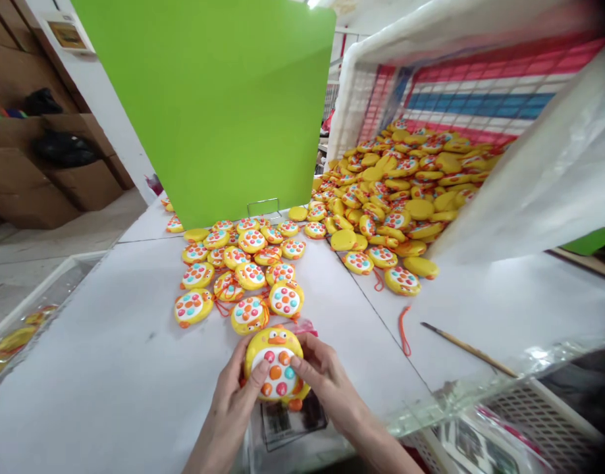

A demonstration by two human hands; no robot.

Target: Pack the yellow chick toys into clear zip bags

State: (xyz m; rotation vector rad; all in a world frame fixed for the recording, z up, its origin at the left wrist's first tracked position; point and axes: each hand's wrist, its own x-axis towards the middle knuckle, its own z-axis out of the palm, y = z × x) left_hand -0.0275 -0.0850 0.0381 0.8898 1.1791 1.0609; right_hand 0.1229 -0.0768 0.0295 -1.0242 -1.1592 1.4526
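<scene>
A round yellow duck toy [275, 375] with a white belly and coloured buttons is held upright near the table's front edge, its face toward me. My left hand [236, 388] grips its left side, thumb on the belly. My right hand [326, 378] wraps its right side, thumb near the blue button. Just beyond lies a group of similar toys [250, 275], some with red cords. Under my hands is a dark printed sheet [295, 421] in clear plastic.
A green board [233, 112] stands at the back. Many yellow toys [391, 191] spill from a white-lined container at the right. A red cord [404, 332] and a thin brush [467, 349] lie right. A white basket [544, 415] sits below the edge; a bin [50, 283] stands left.
</scene>
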